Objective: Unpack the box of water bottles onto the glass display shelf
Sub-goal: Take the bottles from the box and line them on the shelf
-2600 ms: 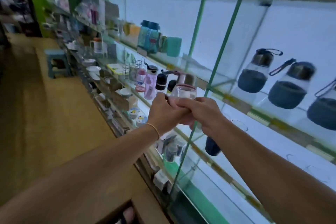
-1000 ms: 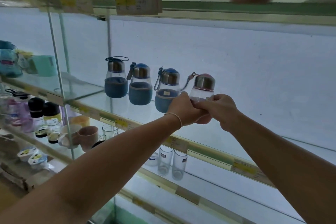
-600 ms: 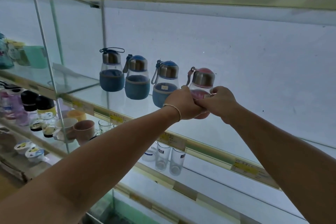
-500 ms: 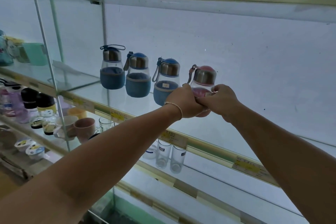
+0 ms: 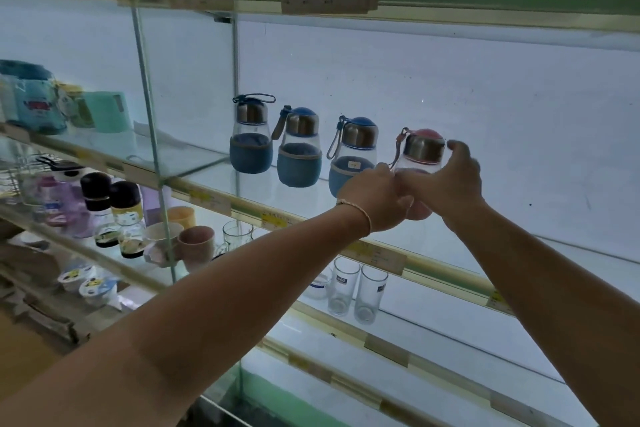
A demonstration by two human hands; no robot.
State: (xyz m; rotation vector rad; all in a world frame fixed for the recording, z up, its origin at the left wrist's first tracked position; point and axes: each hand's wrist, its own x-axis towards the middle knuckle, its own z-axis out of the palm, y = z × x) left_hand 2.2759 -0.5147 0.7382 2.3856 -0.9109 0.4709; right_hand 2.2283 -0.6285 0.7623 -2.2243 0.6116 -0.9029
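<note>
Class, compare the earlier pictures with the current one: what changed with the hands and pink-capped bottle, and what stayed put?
Both hands carried the pink-capped glass bottle with a steel collar to the right end of the row on the glass shelf. The right hand has loosened its grip, forefinger raised beside the collar; the left hand still holds the lower body. The three blue-sleeved glass bottles stayed put.

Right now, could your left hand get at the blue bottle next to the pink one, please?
Probably yes: the left hand is just in front of that blue bottle, nothing between them, though it must first release the pink bottle, which the right hand also holds.
</note>
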